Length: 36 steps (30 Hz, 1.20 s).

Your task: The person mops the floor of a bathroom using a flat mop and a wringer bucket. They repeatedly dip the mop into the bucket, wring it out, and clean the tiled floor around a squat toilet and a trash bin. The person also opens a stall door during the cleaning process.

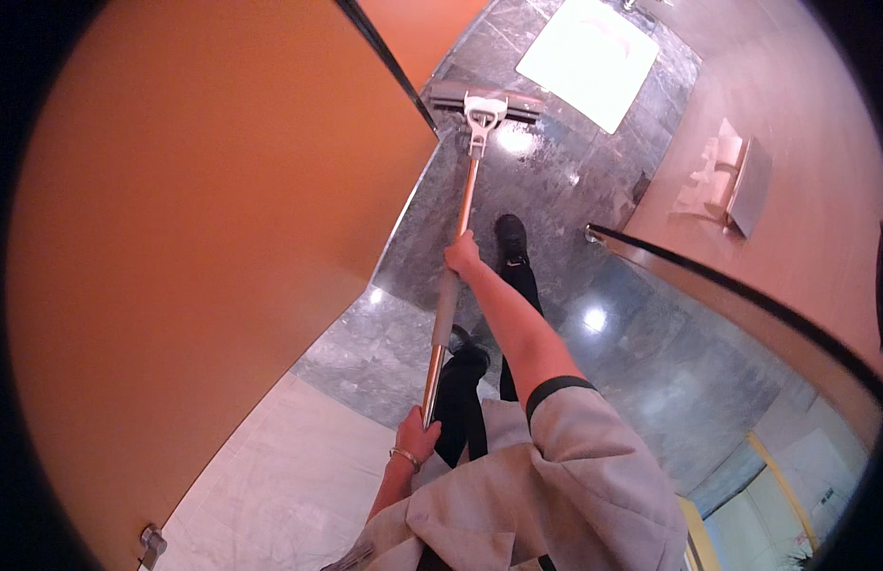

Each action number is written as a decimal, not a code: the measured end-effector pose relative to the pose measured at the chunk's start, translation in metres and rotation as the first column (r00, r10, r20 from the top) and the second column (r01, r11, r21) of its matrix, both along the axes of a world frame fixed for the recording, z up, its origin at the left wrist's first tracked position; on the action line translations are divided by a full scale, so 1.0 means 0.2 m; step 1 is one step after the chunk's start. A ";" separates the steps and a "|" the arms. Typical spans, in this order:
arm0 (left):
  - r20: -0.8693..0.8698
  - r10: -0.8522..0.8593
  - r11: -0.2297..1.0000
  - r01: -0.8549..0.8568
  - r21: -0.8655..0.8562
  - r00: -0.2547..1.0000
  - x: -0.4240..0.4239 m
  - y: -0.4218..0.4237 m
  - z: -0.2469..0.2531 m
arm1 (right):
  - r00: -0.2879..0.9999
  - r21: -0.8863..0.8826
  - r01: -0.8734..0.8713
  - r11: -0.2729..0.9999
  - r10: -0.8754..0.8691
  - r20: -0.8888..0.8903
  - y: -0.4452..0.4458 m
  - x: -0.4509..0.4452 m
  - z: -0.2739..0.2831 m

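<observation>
A sponge mop [485, 107] with a white plastic head bracket lies with its wide head on the wet grey tiled floor, beside the lower corner of an orange partition. Its metal pole with a grey sleeve runs back towards me. My right hand [463, 253] grips the pole at the upper end of the sleeve. Lower down, near my body, my left hand [418, 435] is closed around the pole's end; a bracelet is on that wrist. The underside of the mop head is hidden.
An orange partition [198, 214] fills the left side. A bright white squat toilet pan [591, 61] is set in the floor ahead. At right are an open stall door [734, 300] and a metal paper holder [748, 187] on the wall. My black shoes [511, 239] stand on shiny tiles.
</observation>
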State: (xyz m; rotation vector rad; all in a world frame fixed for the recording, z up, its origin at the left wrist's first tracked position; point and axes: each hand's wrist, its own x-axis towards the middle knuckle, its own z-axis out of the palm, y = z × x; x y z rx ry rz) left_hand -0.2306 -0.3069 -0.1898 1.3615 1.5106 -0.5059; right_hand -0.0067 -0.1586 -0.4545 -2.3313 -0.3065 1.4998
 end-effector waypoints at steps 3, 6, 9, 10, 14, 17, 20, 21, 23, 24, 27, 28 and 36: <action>-0.008 -0.049 0.999 0.049 0.020 0.999 -0.28 -0.16 -0.05 | 1.000 0.037 0.028 0.999 -0.028 0.011 -0.14 -0.26 -0.03; -0.056 -0.064 0.993 0.058 -0.101 0.996 -0.51 -0.35 0.04 | 0.997 0.008 0.072 0.997 -0.072 -0.033 -0.50 -0.50 -0.02; -0.136 -0.084 0.985 0.062 -0.162 0.987 -0.83 -0.61 0.20 | 0.996 -0.045 0.079 0.996 -0.080 -0.036 -0.85 -0.83 0.15; -0.113 -0.142 0.979 0.124 -0.160 0.983 -0.96 -0.67 0.26 | 0.990 -0.049 0.094 0.994 -0.098 -0.098 -0.99 -0.93 0.14; -0.209 -0.182 0.961 0.129 -0.243 0.961 -1.13 -0.87 0.51 | 0.920 -0.061 0.346 0.936 -0.352 -0.172 -1.48 -1.28 0.14; -0.238 -0.131 0.972 0.077 -0.223 0.962 -1.04 -0.99 0.51 | 0.932 0.098 0.323 0.941 -0.299 -0.202 -1.47 -1.10 0.28; -0.201 -0.229 0.970 0.206 -0.131 0.952 -0.83 -0.99 0.29 | 0.909 0.085 0.402 0.912 -0.386 -0.155 -1.42 -0.87 0.09; -0.205 -0.280 0.960 0.270 -0.076 0.938 -0.78 -1.00 0.19 | 0.927 0.259 0.375 0.890 -0.366 -0.084 -1.39 -0.78 0.10; -0.079 -0.216 0.975 0.219 0.038 0.973 -0.61 -0.96 0.08 | 0.939 0.324 0.343 0.881 -0.328 -0.103 -1.28 -0.59 0.25; -0.082 -0.191 0.980 0.195 0.040 0.978 -0.52 -0.96 0.09 | 0.927 0.208 0.356 0.911 -0.317 -0.201 -1.24 -0.54 0.32; -0.088 -0.222 0.972 0.228 0.061 0.971 -0.46 -1.15 0.09 | 0.785 0.051 0.545 0.837 -0.488 -0.382 -1.41 -0.51 0.42; -0.063 -0.229 0.973 0.229 0.006 0.971 -0.44 -1.17 0.06 | 0.872 0.093 0.446 0.890 -0.408 -0.271 -1.49 -0.47 0.27; -0.091 -0.334 0.942 0.330 -0.061 0.938 -0.84 -1.59 0.17 | 0.942 -0.033 0.260 0.965 -0.261 -0.213 -1.93 -0.87 0.40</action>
